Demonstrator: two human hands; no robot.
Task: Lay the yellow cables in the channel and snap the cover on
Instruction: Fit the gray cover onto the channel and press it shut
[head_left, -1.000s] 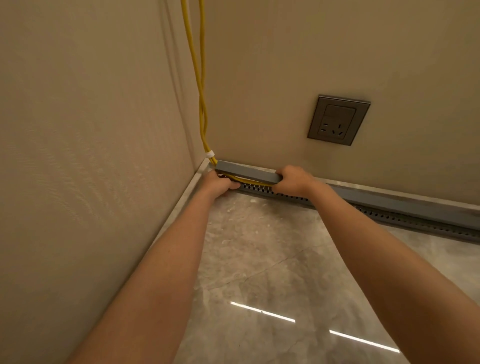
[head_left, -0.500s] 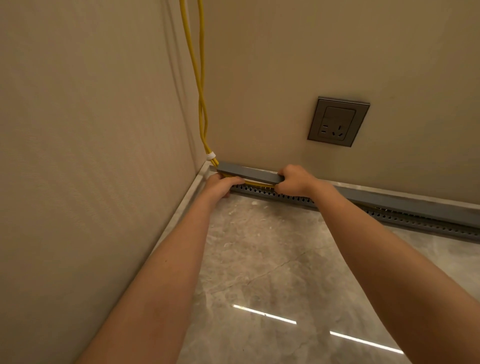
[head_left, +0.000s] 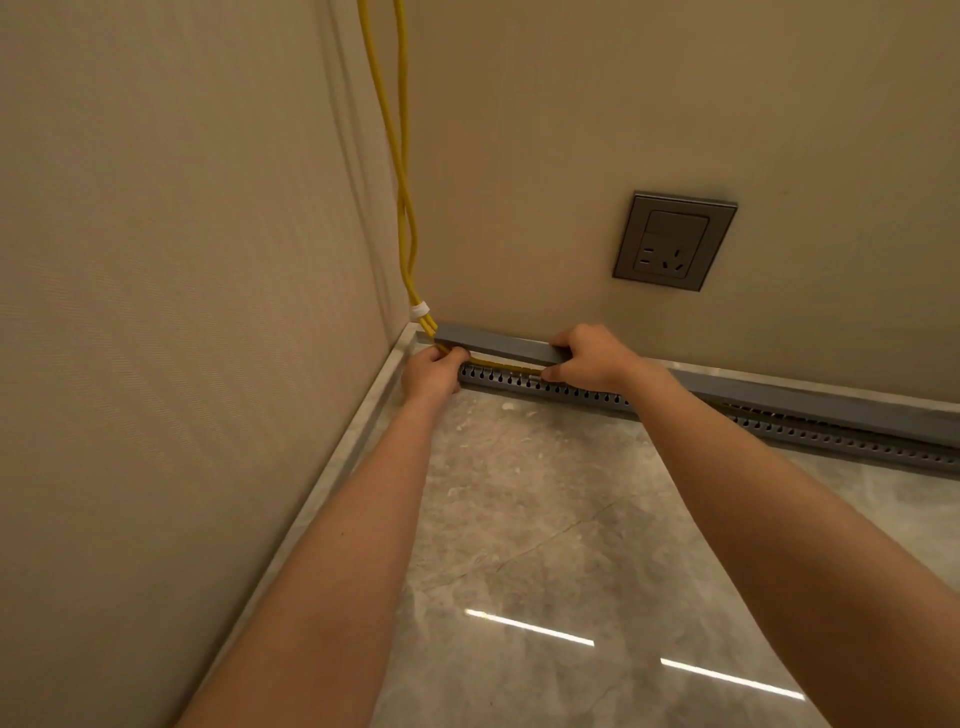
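Observation:
Yellow cables (head_left: 402, 208) hang down the room corner, bound by a white tie (head_left: 420, 309), then bend into a grey slotted channel (head_left: 519, 383) along the foot of the back wall. The grey cover (head_left: 498, 344) lies over the channel, its left end raised above the cables. My left hand (head_left: 434, 374) is at the channel's left end, fingers curled on the cables just below the cover's end. My right hand (head_left: 589, 358) grips the cover a short way to the right, thumb in front and fingers over its top.
A grey wall socket (head_left: 674, 240) sits on the back wall above the channel. The side wall (head_left: 182, 312) stands close on the left with a pale skirting strip (head_left: 332, 478). The glossy marble floor (head_left: 545, 545) spreads below my arms.
My left hand has shifted slightly along the cables at the channel's left end. The right hand keeps its grip on the cover.

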